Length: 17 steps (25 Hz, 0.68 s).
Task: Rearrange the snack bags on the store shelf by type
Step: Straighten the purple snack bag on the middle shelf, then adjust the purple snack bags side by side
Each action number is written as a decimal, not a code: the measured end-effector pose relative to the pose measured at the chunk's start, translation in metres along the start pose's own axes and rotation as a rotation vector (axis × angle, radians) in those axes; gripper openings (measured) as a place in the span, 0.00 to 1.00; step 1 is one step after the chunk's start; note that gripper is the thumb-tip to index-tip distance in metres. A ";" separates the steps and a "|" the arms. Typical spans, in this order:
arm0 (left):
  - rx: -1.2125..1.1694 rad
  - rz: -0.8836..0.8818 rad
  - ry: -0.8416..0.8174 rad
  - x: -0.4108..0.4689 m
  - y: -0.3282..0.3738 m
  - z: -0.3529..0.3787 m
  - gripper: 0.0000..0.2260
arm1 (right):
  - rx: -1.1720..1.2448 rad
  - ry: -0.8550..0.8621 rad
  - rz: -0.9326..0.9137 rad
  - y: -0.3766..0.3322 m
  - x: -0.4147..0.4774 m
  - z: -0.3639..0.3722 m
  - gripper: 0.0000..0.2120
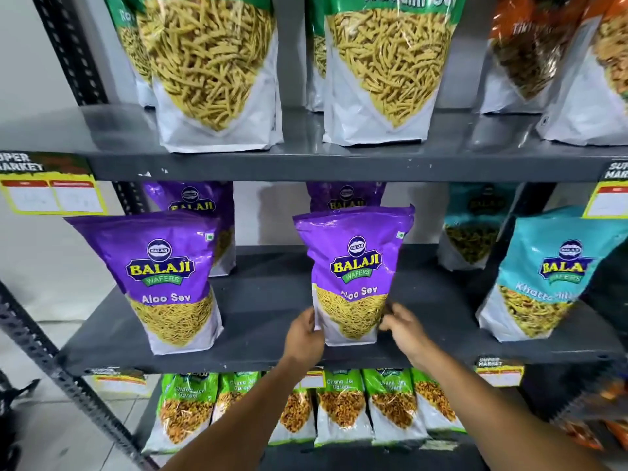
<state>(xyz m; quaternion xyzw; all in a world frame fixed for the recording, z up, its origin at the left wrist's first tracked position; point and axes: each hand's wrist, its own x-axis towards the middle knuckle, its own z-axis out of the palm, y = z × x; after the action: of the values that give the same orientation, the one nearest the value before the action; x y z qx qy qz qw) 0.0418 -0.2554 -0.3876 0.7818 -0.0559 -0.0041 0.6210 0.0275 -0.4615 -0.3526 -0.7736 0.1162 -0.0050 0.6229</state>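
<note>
A purple Aloo Sev bag [353, 266] stands upright at the middle of the grey middle shelf [265, 338]. My left hand [304, 334] grips its lower left edge. My right hand [402, 329] touches its lower right edge, fingers curled against it. A second purple Aloo Sev bag [163, 280] stands to the left, with two more purple bags [200, 202] behind. Teal Khatta Mitha bags [540, 277] stand at the right of the same shelf.
The top shelf holds green Ratlami Sev bags [210, 62] and orange bags [530, 45] at right. The lower shelf carries several green Chana Jor Garam bags [343, 406]. A slotted metal upright [44, 355] runs along the left. Yellow price tags [51, 195] hang on shelf edges.
</note>
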 end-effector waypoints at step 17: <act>0.025 0.770 0.588 -0.088 0.201 -0.130 0.18 | -0.338 0.038 -1.016 -0.190 -0.132 0.053 0.27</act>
<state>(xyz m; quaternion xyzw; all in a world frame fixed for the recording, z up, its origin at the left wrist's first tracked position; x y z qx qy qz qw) -0.0524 -0.1659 -0.1687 0.6797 -0.1632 0.4477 0.5577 -0.0601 -0.3482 -0.1631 -0.8216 -0.2625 -0.3010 0.4066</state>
